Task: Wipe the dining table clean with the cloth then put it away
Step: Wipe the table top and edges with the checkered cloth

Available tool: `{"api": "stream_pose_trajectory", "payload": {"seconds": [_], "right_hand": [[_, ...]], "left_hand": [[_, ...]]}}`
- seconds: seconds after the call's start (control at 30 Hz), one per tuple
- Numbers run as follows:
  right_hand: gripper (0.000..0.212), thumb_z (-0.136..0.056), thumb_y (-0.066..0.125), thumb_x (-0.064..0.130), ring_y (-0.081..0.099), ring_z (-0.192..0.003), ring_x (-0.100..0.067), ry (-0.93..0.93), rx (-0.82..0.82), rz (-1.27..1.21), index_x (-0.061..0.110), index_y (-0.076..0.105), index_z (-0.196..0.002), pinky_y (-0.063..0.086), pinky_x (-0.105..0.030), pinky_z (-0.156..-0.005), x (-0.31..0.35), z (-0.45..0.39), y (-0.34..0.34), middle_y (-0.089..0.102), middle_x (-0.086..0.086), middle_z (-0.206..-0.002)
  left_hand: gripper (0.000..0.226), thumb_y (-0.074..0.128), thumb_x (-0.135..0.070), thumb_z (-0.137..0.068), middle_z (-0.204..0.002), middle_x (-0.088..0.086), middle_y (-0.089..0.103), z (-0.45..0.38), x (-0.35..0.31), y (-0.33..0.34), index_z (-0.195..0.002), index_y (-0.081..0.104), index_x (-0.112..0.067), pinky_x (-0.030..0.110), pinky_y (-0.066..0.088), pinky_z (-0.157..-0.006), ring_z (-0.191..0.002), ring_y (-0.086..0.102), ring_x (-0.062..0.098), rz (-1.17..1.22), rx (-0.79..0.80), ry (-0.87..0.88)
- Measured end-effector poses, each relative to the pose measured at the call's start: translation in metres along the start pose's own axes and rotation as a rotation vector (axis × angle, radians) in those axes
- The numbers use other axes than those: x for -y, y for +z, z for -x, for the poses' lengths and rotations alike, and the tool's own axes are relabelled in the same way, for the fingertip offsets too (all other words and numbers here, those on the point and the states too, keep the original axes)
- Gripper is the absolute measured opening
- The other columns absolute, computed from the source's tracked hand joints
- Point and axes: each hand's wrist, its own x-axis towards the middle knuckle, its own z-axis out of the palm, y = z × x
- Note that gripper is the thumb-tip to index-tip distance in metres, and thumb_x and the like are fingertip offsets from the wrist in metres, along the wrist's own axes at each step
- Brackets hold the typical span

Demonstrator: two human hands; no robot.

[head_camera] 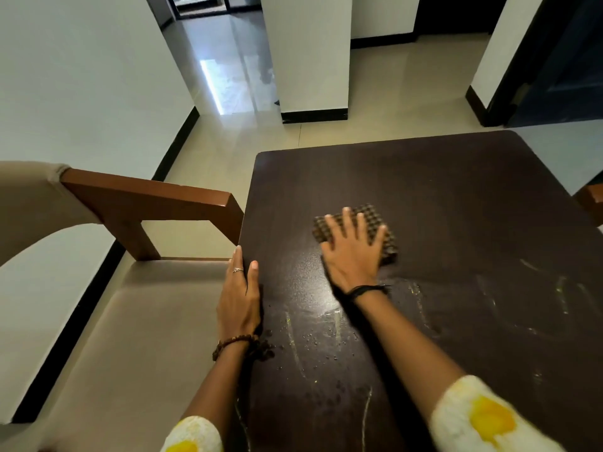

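The checked brown cloth [368,228] lies flat on the dark table [456,197], a little left of the table's middle. The right hand [354,252] presses down on it with fingers straight and spread, so this grip is wide and flat rather than closed around anything. The palm covers the cloth's near left part; the cloth shows past the fingertips toward 12 o'clock and past the little finger toward 3 o'clock. A thin black band [367,290] circles that wrist.

Toward 6 o'clock from the cloth, pale yellowish streaks and small droplets [329,334] mark the table, and more faint streaks run at 4 o'clock.

At 8 o'clock from the cloth, well apart from it, the left hand [239,298] rests on the table's left edge, fingers straight and together, thumb on the top surface; this grip is also flat and holds nothing. It wears a ring [237,270] and a beaded bracelet [235,344]. Both sleeves are white with yellow patches.

At 9 o'clock a beige upholstered chair [137,321] with a wooden armrest [153,200] stands just beside the table. Glossy floor tiles [391,93] stretch away at 12 o'clock.
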Motion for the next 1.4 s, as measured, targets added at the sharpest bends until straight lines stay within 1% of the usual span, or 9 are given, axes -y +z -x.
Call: {"api": "stream_pose_trajectory", "payload": {"seconds": [0.17,0.33,0.43,0.57,0.67,0.87,1.0,1.17,1.4], "right_hand": [[0.053,-0.096,0.028,0.045,-0.002,-0.145,-0.026,-0.233,0.111,-0.019,0.032,0.016,-0.147,-0.015,-0.060,-0.108,0.090,0.022,0.026,0.003,-0.003,-0.159],[0.051,-0.095,0.035,0.038,0.006,-0.145,-0.023,-0.280,0.051,-0.084,0.033,0.026,-0.144,-0.010,-0.056,-0.112,0.046,0.020,0.018,0.014,0.001,-0.158],[0.050,-0.094,0.036,0.038,0.010,-0.145,-0.021,-0.157,0.010,-0.085,0.035,0.029,-0.143,-0.007,-0.055,-0.112,-0.027,0.010,-0.002,0.017,0.003,-0.157],[0.051,-0.095,0.037,0.039,0.011,-0.144,-0.020,0.060,-0.038,-0.014,0.036,0.025,-0.144,0.002,-0.056,-0.113,-0.153,0.006,-0.041,0.016,0.004,-0.157],[0.050,-0.096,0.038,0.039,0.010,-0.145,-0.021,0.245,-0.037,-0.008,0.035,0.025,-0.144,0.002,-0.058,-0.114,-0.232,0.013,-0.067,0.014,0.004,-0.158],[0.050,-0.097,0.036,0.037,0.005,-0.145,-0.024,0.407,-0.046,-0.023,0.033,0.023,-0.146,-0.002,-0.062,-0.112,-0.248,0.016,-0.073,0.011,0.001,-0.158],[0.052,-0.096,0.034,0.041,0.005,-0.145,-0.024,0.235,-0.047,0.026,0.035,0.021,-0.145,-0.003,-0.061,-0.111,-0.197,0.018,-0.056,0.009,0.002,-0.158],[0.051,-0.096,0.033,0.039,0.005,-0.146,-0.022,-0.059,-0.017,0.003,0.035,0.022,-0.145,-0.008,-0.058,-0.111,-0.118,0.036,-0.032,0.010,0.003,-0.158],[0.051,-0.096,0.036,0.036,0.009,-0.145,-0.019,-0.123,0.011,-0.023,0.036,0.023,-0.145,-0.002,-0.054,-0.113,-0.186,0.038,-0.052,0.014,0.005,-0.157]], "left_hand": [[0.064,0.016,-0.058,-0.086,-0.152,-0.004,0.022,0.001,0.001,-0.001,-0.145,0.010,-0.033,0.045,0.025,-0.109,-0.135,0.027,0.021,0.054,0.015,0.008],[0.060,0.022,-0.055,-0.090,-0.149,-0.001,0.028,0.002,0.000,0.000,-0.144,0.018,-0.028,0.044,0.006,-0.114,-0.136,0.025,0.017,-0.021,0.000,0.131],[0.057,0.027,-0.045,-0.091,-0.151,0.000,0.023,0.013,-0.016,0.009,-0.144,0.019,-0.024,0.038,0.003,-0.114,-0.138,0.014,0.012,-0.169,0.046,0.256],[0.053,0.024,-0.050,-0.090,-0.148,-0.017,0.011,0.046,-0.069,0.047,-0.140,0.011,-0.037,0.020,-0.006,-0.111,-0.137,0.006,-0.002,-0.075,0.220,0.403],[0.053,0.019,-0.052,-0.089,-0.148,-0.018,0.008,0.068,-0.105,0.079,-0.139,0.009,-0.037,0.023,-0.006,-0.113,-0.137,0.000,-0.005,-0.004,0.273,0.449],[0.062,0.001,-0.055,-0.085,-0.151,-0.012,0.000,0.089,-0.119,0.110,-0.141,0.000,-0.030,0.026,-0.015,-0.110,-0.137,-0.009,-0.001,-0.194,0.271,0.427],[0.060,0.001,-0.049,-0.086,-0.151,-0.011,-0.003,0.089,-0.120,0.111,-0.141,-0.005,-0.027,0.027,-0.016,-0.109,-0.137,-0.009,0.001,-0.253,0.256,0.433],[0.059,0.033,-0.024,-0.098,-0.149,-0.011,-0.003,0.092,-0.127,0.110,-0.142,-0.006,-0.024,0.026,-0.011,-0.111,-0.137,-0.002,0.000,-0.160,0.207,0.444],[0.053,0.029,-0.028,-0.095,-0.150,-0.008,0.009,0.093,-0.124,0.113,-0.142,0.003,-0.027,0.025,-0.007,-0.112,-0.138,0.008,0.005,-0.251,0.221,0.547]]}}
